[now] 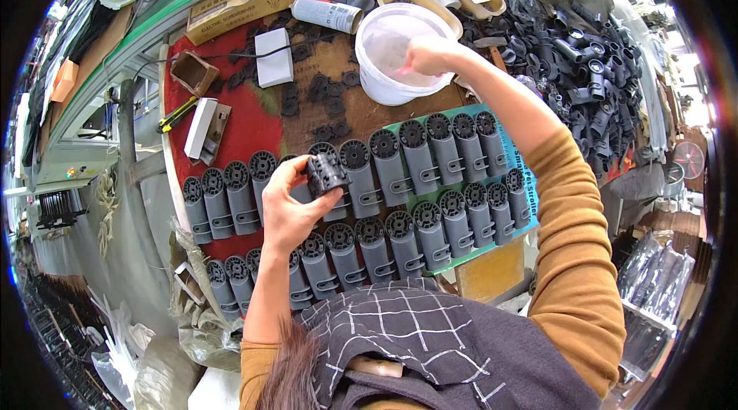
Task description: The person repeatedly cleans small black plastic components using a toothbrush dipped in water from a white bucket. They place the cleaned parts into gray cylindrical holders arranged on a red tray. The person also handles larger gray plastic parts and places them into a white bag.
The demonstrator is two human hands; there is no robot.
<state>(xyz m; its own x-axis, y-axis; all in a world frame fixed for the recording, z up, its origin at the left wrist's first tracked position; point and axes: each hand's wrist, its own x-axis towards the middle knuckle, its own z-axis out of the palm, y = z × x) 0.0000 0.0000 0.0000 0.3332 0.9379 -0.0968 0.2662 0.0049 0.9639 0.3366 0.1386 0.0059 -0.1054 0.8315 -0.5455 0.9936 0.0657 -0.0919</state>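
My left hand grips a short black ribbed plastic cylinder between thumb and fingers, above the rows of grey plastic tubes. My right hand reaches into a white plastic bucket, fingers drawn together and pointing down; what they hold, if anything, is hidden. Two rows of grey tubes stand upright below my hands, the far row and the near row, each topped by a round black spoked end. Part of both rows is hidden behind my left hand and forearm.
Black flat parts lie scattered left of the bucket. A white box, a spray can, a long cardboard box and a yellow cutter knife lie around them. Dark plastic fittings are heaped at the right.
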